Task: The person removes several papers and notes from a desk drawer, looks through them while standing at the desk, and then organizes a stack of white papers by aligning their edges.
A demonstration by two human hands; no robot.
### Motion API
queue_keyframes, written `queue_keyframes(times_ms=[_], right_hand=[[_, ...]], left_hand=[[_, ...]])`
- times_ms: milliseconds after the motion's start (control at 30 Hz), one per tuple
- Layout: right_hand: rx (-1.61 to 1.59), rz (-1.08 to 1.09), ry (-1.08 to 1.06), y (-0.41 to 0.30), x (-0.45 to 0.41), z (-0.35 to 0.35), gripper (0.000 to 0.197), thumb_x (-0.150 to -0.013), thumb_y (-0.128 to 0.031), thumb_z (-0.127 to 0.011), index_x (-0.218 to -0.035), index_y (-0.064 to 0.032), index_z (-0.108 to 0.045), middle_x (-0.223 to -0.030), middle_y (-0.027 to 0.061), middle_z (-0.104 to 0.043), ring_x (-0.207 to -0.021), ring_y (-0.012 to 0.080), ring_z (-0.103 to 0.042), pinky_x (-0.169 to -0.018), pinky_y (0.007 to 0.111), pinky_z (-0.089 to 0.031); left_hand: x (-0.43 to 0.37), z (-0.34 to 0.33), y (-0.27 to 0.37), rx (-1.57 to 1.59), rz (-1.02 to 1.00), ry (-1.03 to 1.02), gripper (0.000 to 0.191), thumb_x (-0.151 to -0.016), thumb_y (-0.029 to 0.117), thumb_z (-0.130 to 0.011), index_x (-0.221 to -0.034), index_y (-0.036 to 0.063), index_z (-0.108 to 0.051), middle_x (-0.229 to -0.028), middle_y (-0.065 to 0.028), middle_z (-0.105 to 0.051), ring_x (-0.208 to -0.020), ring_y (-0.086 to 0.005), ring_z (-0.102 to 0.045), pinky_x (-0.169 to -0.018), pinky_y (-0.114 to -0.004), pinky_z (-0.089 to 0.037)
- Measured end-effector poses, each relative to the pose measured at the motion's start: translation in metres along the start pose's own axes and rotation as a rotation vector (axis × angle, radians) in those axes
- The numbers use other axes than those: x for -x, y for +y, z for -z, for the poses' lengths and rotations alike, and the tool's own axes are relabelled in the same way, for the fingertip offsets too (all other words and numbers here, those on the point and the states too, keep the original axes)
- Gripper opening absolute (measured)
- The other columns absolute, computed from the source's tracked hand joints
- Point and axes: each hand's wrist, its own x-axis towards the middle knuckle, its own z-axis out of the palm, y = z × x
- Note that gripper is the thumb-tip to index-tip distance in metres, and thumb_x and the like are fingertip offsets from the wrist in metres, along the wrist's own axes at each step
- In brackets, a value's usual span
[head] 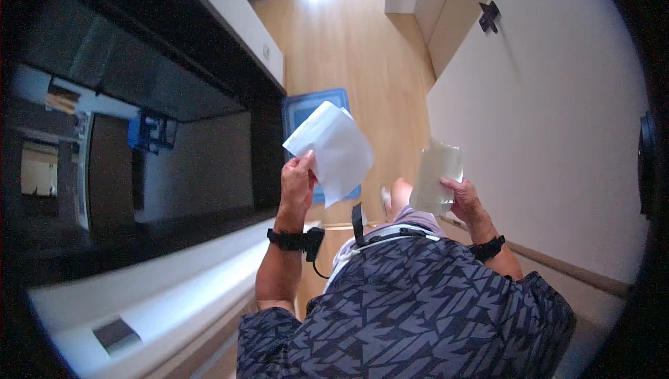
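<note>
My left hand [300, 180] pinches white paper sheets [337, 151] at their near left edge, thumb on top. The sheets hang over a blue plastic container [316, 98] on the floor and hide much of it. Out to the right, my right hand [462, 196] grips a translucent, pale plastic container or pack [438, 175] by its right side; what it holds, if anything, cannot be told. The two held things are apart.
A white door [549, 118] with a dark handle [489, 17] stands at the right. On the left is a dark glossy panel [198, 159] with reflections. Wood flooring [355, 55] runs ahead between a white wall [230, 8] and cabinets [434, 18].
</note>
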Motion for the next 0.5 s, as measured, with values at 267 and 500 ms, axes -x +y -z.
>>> queue_keyframes(times_ms=[267, 500], right_hand=[[0.103, 0.012, -0.002, 0.007, -0.01, 0.017, 0.04, -0.083, -0.012, -0.065, -0.118, 0.0023, -0.053, -0.102, 0.0111, -0.064, -0.089, 0.0245, -0.066, -0.076, 0.042, -0.058], [0.063, 0.111, -0.183, -0.012, -0.012, -0.045, 0.04, -0.077, -0.01, -0.073, -0.112, 0.0051, -0.059, -0.098, 0.0117, -0.066, -0.087, 0.0234, -0.065, -0.081, 0.04, -0.053]], left_hand=[[0.009, 0.0, 0.0, -0.09, -0.03, -0.031, 0.029, -0.091, 0.02, -0.061, -0.108, -0.004, -0.058, -0.096, -0.0105, -0.066, -0.077, -0.0155, -0.064, -0.065, -0.029, -0.053], [0.037, -0.006, 0.059, -0.17, -0.151, -0.07, 0.026, -0.091, 0.013, -0.062, -0.109, -0.0045, -0.059, -0.099, -0.0104, -0.066, -0.086, -0.0178, -0.067, -0.076, -0.031, -0.056]])
